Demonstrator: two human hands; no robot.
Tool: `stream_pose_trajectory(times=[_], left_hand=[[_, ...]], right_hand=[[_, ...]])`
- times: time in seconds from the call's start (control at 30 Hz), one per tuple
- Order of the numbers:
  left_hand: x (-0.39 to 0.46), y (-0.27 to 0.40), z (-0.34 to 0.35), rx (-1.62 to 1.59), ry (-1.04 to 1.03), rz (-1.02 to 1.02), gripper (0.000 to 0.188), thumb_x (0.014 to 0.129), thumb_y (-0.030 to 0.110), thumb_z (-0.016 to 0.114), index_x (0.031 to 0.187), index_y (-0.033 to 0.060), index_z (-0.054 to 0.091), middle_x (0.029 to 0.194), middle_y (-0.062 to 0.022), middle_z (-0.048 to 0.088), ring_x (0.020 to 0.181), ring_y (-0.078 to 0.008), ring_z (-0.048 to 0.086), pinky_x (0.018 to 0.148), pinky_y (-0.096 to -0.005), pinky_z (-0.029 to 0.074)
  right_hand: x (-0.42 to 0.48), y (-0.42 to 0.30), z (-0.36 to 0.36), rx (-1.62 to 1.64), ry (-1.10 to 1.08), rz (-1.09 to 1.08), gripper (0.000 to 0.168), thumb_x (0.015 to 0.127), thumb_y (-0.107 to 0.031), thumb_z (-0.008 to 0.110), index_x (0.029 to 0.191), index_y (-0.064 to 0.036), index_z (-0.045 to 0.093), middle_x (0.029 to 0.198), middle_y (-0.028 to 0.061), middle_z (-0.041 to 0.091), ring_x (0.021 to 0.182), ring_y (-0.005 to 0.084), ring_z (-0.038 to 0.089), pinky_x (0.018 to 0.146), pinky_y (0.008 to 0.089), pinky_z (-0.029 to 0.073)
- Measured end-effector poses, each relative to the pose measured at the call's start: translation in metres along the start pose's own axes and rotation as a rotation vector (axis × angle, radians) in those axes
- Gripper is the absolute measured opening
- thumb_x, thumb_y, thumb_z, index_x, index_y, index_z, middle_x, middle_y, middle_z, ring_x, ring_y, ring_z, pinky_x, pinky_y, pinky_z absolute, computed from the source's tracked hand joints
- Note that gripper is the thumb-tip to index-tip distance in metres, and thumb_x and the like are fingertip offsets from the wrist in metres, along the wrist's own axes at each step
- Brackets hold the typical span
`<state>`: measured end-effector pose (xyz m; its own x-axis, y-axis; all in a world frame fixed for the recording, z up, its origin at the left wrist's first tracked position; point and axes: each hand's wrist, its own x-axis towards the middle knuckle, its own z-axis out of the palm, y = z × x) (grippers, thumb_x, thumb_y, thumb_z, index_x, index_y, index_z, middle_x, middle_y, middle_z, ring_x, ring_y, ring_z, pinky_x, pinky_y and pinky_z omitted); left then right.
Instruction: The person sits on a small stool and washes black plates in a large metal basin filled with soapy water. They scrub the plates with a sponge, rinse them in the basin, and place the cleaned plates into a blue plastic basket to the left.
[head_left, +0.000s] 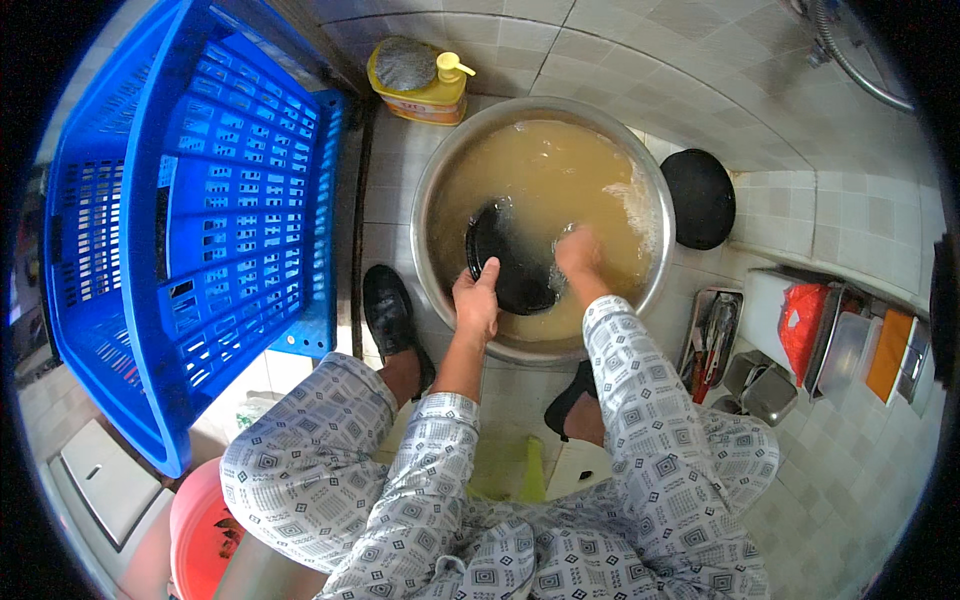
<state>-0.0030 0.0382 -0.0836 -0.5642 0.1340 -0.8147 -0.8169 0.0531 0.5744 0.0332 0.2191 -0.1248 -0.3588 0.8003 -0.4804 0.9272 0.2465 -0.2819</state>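
Note:
A large round metal basin (667, 262) of cloudy brown water stands on the tiled floor before me. My left hand (478, 296) grips the rim of a black round dish (517, 262), thumb on top, and the dish lies tilted and partly under the water. To its right my right hand (579, 251) is partly in the water, with its fingers bent down and blurred. Something shiny and greyish shows at those fingers, beside the dish; whether it is a scrubber or only splashing water I cannot tell.
Tall blue plastic baskets (232, 202) stand at the left. Behind the basin is a yellow pump bottle (424, 90) with a grey scouring pad (405, 64). A black round object (697, 199) leans at the right, near a metal tray of utensils (712, 337). A pink bucket (199, 517) stands lower left.

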Motion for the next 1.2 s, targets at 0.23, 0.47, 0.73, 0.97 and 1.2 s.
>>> stream_pose_trajectory(times=[0.23, 0.47, 0.73, 0.97, 1.2], left_hand=[[0.019, -0.015, -0.013, -0.171, -0.063, -0.013, 0.054, 0.096, 0.045, 0.06, 0.132, 0.0047, 0.054, 0.124, -0.01, 0.061, 0.105, -0.0243, 0.058, 0.085, -0.0437, 0.047], [0.004, 0.004, -0.003, -0.36, -0.175, -0.129, 0.09, 0.095, 0.077, 0.025, 0.156, 0.0106, 0.027, 0.158, -0.0093, 0.036, 0.142, -0.0298, 0.037, 0.112, -0.0561, 0.031], [0.038, -0.02, -0.019, -0.319, -0.154, -0.019, 0.065, 0.096, 0.043, 0.063, 0.14, -0.0009, 0.045, 0.111, -0.0124, 0.065, 0.079, -0.0229, 0.066, 0.065, -0.0371, 0.055], [0.013, 0.001, -0.008, 0.033, -0.017, -0.106, 0.051, 0.093, 0.039, 0.068, 0.127, 0.0038, 0.054, 0.101, -0.0082, 0.064, 0.06, -0.0149, 0.052, 0.046, -0.0297, 0.034], [0.02, -0.009, -0.017, -0.051, -0.013, 0.098, 0.056, 0.087, 0.031, 0.076, 0.127, -0.0021, 0.053, 0.118, -0.0156, 0.064, 0.1, -0.0237, 0.059, 0.064, -0.0369, 0.048]], right_hand=[[0.021, -0.036, 0.01, -0.214, -0.034, -0.271, 0.031, 0.087, -0.02, 0.063, 0.114, -0.004, 0.063, 0.13, 0.0245, 0.057, 0.111, 0.0405, 0.062, 0.09, 0.0518, 0.051], [-0.052, -0.069, 0.019, 0.143, -0.067, -0.63, 0.023, 0.094, -0.022, 0.06, 0.112, -0.008, 0.056, 0.118, 0.0201, 0.053, 0.101, 0.0456, 0.059, 0.083, 0.0546, 0.05], [-0.129, -0.017, -0.003, 0.097, -0.15, -0.645, 0.023, 0.092, -0.019, 0.062, 0.109, -0.005, 0.054, 0.111, 0.0199, 0.054, 0.095, 0.0437, 0.061, 0.077, 0.0532, 0.052], [-0.059, 0.01, 0.009, -0.05, 0.079, -0.28, 0.031, 0.091, -0.019, 0.063, 0.115, 0.0, 0.053, 0.118, 0.0253, 0.058, 0.103, 0.0451, 0.061, 0.085, 0.0563, 0.049], [0.013, -0.027, 0.015, -0.07, -0.056, -0.104, 0.044, 0.086, -0.021, 0.066, 0.121, 0.003, 0.054, 0.117, 0.0269, 0.06, 0.109, 0.0453, 0.06, 0.09, 0.0528, 0.051]])
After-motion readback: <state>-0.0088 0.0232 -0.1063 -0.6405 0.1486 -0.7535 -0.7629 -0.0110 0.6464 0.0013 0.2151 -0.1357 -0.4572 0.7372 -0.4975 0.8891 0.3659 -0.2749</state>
